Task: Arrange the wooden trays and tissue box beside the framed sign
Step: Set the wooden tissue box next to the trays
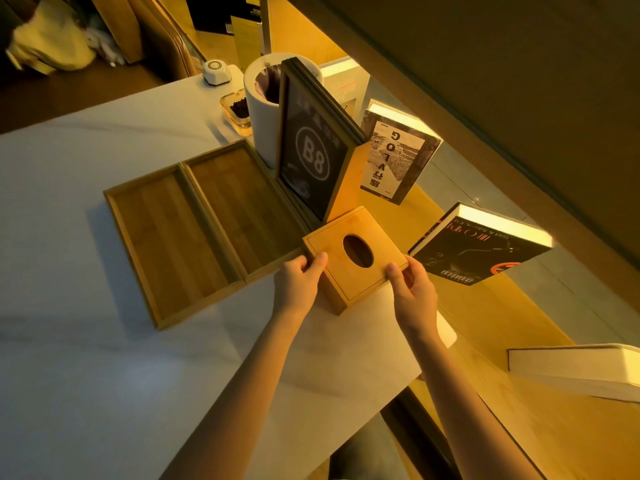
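A square wooden tissue box [349, 268] with an oval hole in its lid sits on the white table, just in front of the black framed sign [310, 152] marked B8. My left hand [298, 282] grips its left edge and my right hand [412, 289] grips its right corner. Two shallow wooden trays lie side by side to the left of the sign: the nearer left tray [169, 244] and the right tray [239, 202], whose long edges touch.
A white cylindrical bin [259, 112] stands behind the sign, with a glass ashtray [237, 110] and a small white device [216, 72] beyond it. Books [394, 157] [478, 247] lean on the lit wooden shelf to the right. The table edge [398, 386] runs near my arms.
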{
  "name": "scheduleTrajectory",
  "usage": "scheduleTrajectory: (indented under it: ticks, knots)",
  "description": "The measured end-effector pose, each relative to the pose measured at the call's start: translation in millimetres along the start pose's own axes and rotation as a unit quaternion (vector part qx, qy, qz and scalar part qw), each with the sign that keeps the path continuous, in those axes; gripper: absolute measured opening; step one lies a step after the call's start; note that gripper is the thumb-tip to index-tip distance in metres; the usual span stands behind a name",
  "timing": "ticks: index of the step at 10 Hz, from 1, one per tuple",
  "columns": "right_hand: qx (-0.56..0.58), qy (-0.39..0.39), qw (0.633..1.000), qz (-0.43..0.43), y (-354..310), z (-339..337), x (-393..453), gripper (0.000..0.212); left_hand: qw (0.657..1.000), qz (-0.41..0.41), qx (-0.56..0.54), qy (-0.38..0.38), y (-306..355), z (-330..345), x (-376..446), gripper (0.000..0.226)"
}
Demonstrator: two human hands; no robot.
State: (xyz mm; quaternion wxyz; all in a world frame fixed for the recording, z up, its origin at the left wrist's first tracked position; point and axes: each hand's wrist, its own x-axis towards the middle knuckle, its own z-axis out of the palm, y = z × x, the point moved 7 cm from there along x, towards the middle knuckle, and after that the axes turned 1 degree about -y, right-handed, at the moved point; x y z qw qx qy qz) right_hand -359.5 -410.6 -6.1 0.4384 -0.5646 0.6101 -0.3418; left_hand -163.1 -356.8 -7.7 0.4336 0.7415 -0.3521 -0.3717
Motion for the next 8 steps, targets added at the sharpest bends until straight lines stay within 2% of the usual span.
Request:
scheduleTrajectory:
  ticks: [5, 6, 7, 8]
  knots:
    - [-0.027, -0.011, 0.999, 0.017, -0.6, 0.4, 0.5, 0.04, 1.0, 0.001, 0.018, 0.0, 2.9, 0.3, -1.5, 0.039]
    - [-0.128, -0.013, 0.991, -0.021, -11.7, -0.5, -0.4, 0.039, 0.992, 0.024, 0.126, -0.004, 10.0, 1.3, -4.8, 0.042]
    - [-0.24, -0.016, 0.961, -0.132, -37.1, 2.7, -4.9, 0.037, 0.983, 0.021, 0.182, -0.022, 9.2, 2.0, -7.9, 0.045]
    - [-0.29, -0.039, 0.937, -0.189, -55.6, 14.7, -11.8, 0.037, 0.979, 0.034, 0.198, -0.02, 10.9, -8.4, -12.7, 0.049]
